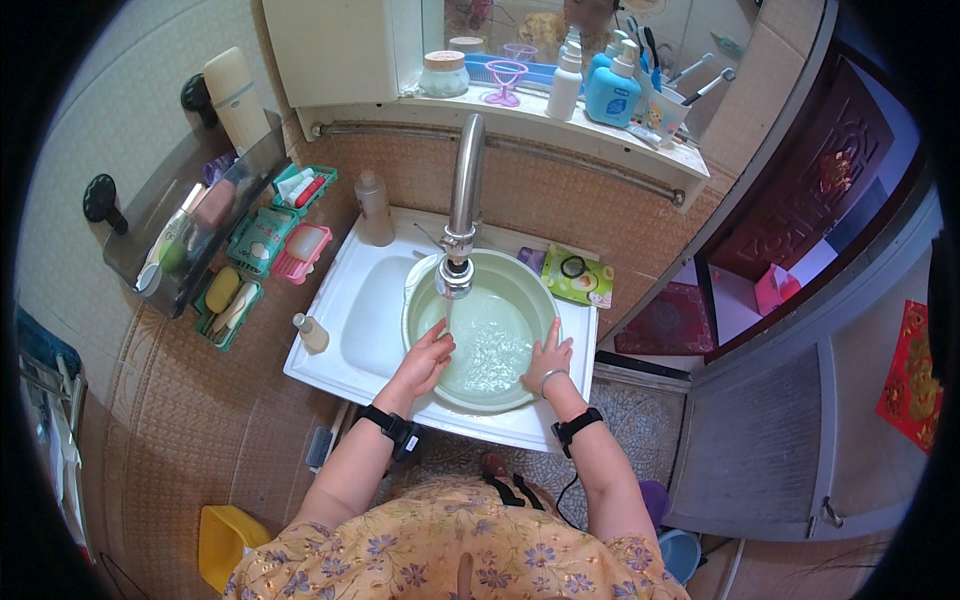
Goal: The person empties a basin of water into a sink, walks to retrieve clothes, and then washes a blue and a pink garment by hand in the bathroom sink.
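Observation:
A pale green plastic basin (411, 300) with rippling water (491, 349) in it stands on the white sink (367, 330). Over its far side hangs the spout of a metal faucet (459, 279), from which a thin stream runs down. My left hand (426, 361) is above the basin's near left rim, its fingertips at the stream, holding nothing. On the right rim rests my right hand (547, 358), fingers spread, with a bracelet (551, 379) at the wrist. Black straps circle both forearms.
Behind the basin on the right lies a green packet (576, 276) with a black ring. A clear bottle (373, 210) and a small bottle (310, 334) stand on the sink's left side. Soap racks (300, 255) hang on the left wall. Pump bottles (613, 90) line the shelf.

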Tool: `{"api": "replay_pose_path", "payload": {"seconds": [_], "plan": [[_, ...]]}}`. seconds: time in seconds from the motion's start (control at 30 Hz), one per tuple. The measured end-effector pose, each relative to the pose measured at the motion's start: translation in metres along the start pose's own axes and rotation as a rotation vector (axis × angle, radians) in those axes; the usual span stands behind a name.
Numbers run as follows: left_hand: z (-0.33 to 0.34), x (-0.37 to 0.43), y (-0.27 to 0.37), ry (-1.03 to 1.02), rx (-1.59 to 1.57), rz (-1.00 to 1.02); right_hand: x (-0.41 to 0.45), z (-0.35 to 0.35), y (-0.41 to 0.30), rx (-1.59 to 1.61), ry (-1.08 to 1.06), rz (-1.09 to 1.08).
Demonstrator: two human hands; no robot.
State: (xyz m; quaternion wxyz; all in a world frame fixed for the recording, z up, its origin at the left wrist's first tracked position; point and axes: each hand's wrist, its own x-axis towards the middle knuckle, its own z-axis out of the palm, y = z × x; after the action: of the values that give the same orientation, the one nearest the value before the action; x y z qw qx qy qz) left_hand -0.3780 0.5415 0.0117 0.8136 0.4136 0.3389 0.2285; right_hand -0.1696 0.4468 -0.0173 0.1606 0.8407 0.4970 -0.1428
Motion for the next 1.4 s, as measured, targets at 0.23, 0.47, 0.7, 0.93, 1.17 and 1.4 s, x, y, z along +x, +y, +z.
{"api": "replay_pose_path", "payload": {"seconds": [0.23,0.47,0.7,0.93,1.17,1.4], "plan": [[-0.003,0.001,-0.002,-0.013,0.040,-0.001,0.000,-0.001,-0.001,-0.006,-0.009,0.000],[-0.009,0.007,-0.009,-0.025,0.021,0.007,0.000,0.000,-0.001,-0.025,-0.007,0.004],[-0.006,0.006,-0.006,0.001,-0.017,-0.024,0.000,0.000,-0.001,-0.028,-0.003,0.010],[-0.014,0.011,-0.012,-0.043,0.024,-0.027,0.002,0.002,-0.002,-0.024,0.001,0.010],[-0.007,0.008,-0.010,0.038,0.016,-0.009,0.005,0.008,0.000,-0.032,0.010,0.022],[-0.010,0.011,-0.014,-0.002,0.005,-0.023,0.003,0.005,-0.001,-0.023,0.007,0.011]]}}
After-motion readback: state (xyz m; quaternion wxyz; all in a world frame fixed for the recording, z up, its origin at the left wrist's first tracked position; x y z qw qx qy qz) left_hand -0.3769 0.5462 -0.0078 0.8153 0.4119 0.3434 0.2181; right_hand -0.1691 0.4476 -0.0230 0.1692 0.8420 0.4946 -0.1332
